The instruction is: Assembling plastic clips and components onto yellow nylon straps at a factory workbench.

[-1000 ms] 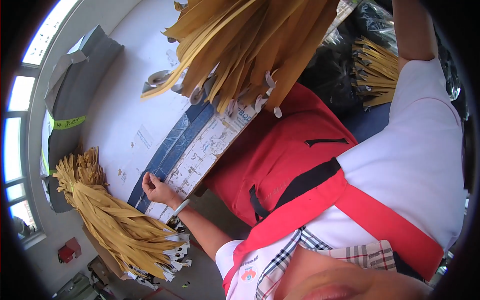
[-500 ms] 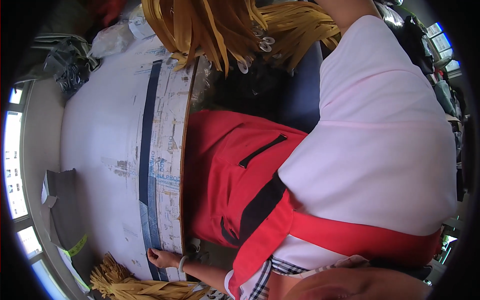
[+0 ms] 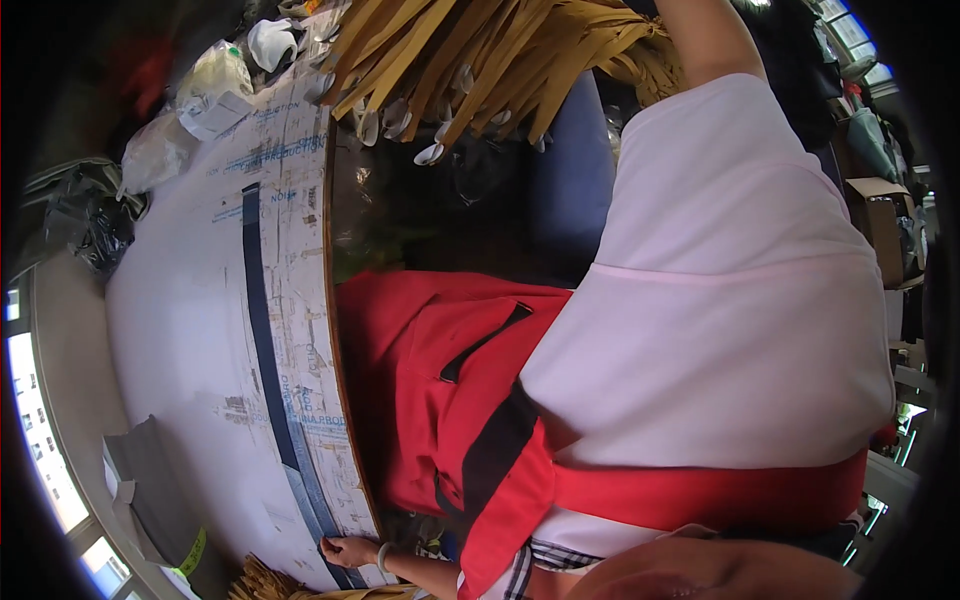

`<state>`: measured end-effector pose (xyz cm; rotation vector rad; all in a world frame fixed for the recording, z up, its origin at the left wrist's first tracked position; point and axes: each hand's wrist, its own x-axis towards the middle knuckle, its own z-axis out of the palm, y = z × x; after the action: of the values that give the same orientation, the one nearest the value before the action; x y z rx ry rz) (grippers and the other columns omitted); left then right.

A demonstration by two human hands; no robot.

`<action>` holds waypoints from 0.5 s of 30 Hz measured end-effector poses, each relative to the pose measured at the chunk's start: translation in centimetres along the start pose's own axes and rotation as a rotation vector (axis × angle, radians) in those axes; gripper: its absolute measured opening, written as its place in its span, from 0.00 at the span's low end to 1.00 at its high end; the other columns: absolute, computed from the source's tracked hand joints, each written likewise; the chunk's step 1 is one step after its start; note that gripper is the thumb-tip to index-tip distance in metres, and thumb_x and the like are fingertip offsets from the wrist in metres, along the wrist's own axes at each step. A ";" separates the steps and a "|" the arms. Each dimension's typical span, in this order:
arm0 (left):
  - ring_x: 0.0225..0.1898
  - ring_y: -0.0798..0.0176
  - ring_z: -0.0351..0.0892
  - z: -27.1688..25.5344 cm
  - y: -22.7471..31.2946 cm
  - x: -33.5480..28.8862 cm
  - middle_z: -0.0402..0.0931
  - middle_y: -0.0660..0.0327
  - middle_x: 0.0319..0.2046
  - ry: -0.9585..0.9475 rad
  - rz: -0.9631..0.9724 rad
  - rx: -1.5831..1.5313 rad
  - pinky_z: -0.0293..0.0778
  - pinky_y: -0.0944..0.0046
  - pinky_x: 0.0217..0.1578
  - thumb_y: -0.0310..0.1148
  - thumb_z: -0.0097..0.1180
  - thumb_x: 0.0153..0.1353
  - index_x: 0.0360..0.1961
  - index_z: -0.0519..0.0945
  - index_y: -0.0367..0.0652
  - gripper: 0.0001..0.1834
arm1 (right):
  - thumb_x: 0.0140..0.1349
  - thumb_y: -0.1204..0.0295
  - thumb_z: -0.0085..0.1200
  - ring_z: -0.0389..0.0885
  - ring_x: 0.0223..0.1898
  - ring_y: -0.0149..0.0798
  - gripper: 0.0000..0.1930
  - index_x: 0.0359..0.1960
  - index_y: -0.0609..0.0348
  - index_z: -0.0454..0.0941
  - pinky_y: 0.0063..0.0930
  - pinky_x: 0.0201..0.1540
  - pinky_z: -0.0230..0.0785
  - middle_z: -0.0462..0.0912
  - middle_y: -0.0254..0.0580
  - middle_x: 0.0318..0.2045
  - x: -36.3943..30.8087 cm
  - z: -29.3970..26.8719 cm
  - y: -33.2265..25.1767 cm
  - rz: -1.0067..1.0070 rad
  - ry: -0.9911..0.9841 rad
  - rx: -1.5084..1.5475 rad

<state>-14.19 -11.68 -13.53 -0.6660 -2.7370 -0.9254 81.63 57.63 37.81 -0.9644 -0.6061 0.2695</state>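
Note:
My left hand [image 3: 350,552] rests near the front edge of the white board table [image 3: 180,330], at the lower end of a dark blue tape strip [image 3: 262,330]. Its fingers are curled together, and whatever lies between them is hidden. A pale bracelet [image 3: 382,557] circles that wrist. At the top a thick bundle of golden-brown flat strips [image 3: 480,70] hangs over the table's edge, with pale rounded pieces [image 3: 430,154] at the strip ends. My right arm [image 3: 712,40] reaches up beside this bundle and leaves the picture, so the right hand is out of sight.
More brown strips [image 3: 262,582] lie at the bottom edge. Clear and white plastic bags [image 3: 215,85] sit at the table's upper end, and a black plastic bag [image 3: 92,225] is nearby. A grey folded sheet [image 3: 160,490] stands by the window. At right is an open cardboard box [image 3: 885,225].
The upper bundle has swung and fanned out to the right. The whole view has shifted, so the table sits lower. My left hand keeps its place by the tape, fingers still curled.

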 end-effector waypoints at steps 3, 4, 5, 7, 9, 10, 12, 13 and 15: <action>0.50 0.49 0.79 -6.4 4.4 2.7 0.79 0.49 0.49 0.044 0.055 0.224 0.74 0.57 0.54 0.27 0.50 0.69 0.50 0.81 0.33 0.13 | 0.59 0.62 0.66 0.80 0.50 0.39 0.24 0.54 0.61 0.76 0.35 0.53 0.75 0.80 0.46 0.50 -10.9 -14.9 18.1 0.249 0.100 -0.267; 0.49 0.49 0.79 -7.2 3.9 2.8 0.80 0.49 0.49 0.068 0.059 0.250 0.74 0.56 0.54 0.27 0.50 0.69 0.50 0.81 0.33 0.13 | 0.59 0.61 0.66 0.80 0.51 0.40 0.25 0.55 0.60 0.76 0.36 0.53 0.75 0.80 0.47 0.51 -12.6 -18.1 19.7 0.280 0.105 -0.331; 0.49 0.48 0.79 -7.3 3.6 2.8 0.80 0.48 0.48 0.088 0.057 0.235 0.74 0.56 0.54 0.26 0.49 0.69 0.50 0.81 0.34 0.13 | 0.60 0.59 0.65 0.79 0.52 0.41 0.25 0.55 0.59 0.76 0.37 0.54 0.74 0.79 0.47 0.52 -14.3 -20.6 21.1 0.302 0.107 -0.394; 0.49 0.48 0.79 -7.5 3.0 2.6 0.80 0.48 0.48 0.097 0.072 0.247 0.74 0.56 0.54 0.26 0.49 0.68 0.50 0.81 0.34 0.13 | 0.61 0.55 0.64 0.78 0.54 0.42 0.27 0.57 0.57 0.76 0.38 0.56 0.73 0.77 0.48 0.55 -18.2 -25.1 24.7 0.353 0.100 -0.521; 0.48 0.46 0.79 -5.8 4.2 2.7 0.80 0.47 0.48 0.035 0.120 0.250 0.73 0.54 0.53 0.24 0.49 0.65 0.49 0.82 0.35 0.14 | 0.61 0.52 0.64 0.76 0.56 0.43 0.28 0.58 0.55 0.76 0.39 0.58 0.72 0.75 0.49 0.57 -20.3 -32.8 26.8 0.391 0.123 -0.667; 0.48 0.46 0.79 -5.4 4.0 2.2 0.79 0.47 0.48 0.037 0.092 0.237 0.73 0.54 0.53 0.24 0.49 0.64 0.48 0.83 0.35 0.14 | 0.62 0.50 0.63 0.76 0.57 0.44 0.29 0.59 0.54 0.75 0.40 0.59 0.71 0.75 0.50 0.59 -19.2 -33.0 27.5 0.396 0.116 -0.732; 0.48 0.45 0.79 -4.6 2.8 1.0 0.79 0.47 0.47 0.049 0.053 0.198 0.73 0.54 0.53 0.24 0.50 0.65 0.48 0.83 0.36 0.14 | 0.61 0.50 0.64 0.74 0.58 0.45 0.29 0.59 0.52 0.75 0.41 0.60 0.70 0.73 0.50 0.60 -14.9 -29.9 28.5 0.292 0.138 -0.819; 0.48 0.45 0.79 -4.9 2.9 0.8 0.79 0.47 0.47 0.058 0.048 0.210 0.73 0.54 0.53 0.24 0.50 0.65 0.48 0.83 0.36 0.14 | 0.60 0.51 0.65 0.73 0.59 0.46 0.29 0.59 0.50 0.75 0.42 0.61 0.69 0.72 0.51 0.61 -15.0 -28.7 29.8 0.237 0.175 -0.908; 0.49 0.45 0.78 -3.3 5.9 1.5 0.79 0.47 0.45 0.045 0.124 0.185 0.72 0.53 0.54 0.24 0.49 0.65 0.49 0.83 0.37 0.14 | 0.58 0.51 0.66 0.71 0.62 0.48 0.30 0.60 0.47 0.74 0.44 0.62 0.68 0.70 0.52 0.63 -14.5 -31.1 28.2 0.129 0.308 -1.078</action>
<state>-12.72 -8.98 -7.32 -0.7595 -2.6646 -0.6429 89.77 45.06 -3.94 -2.0420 -0.3792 -0.1306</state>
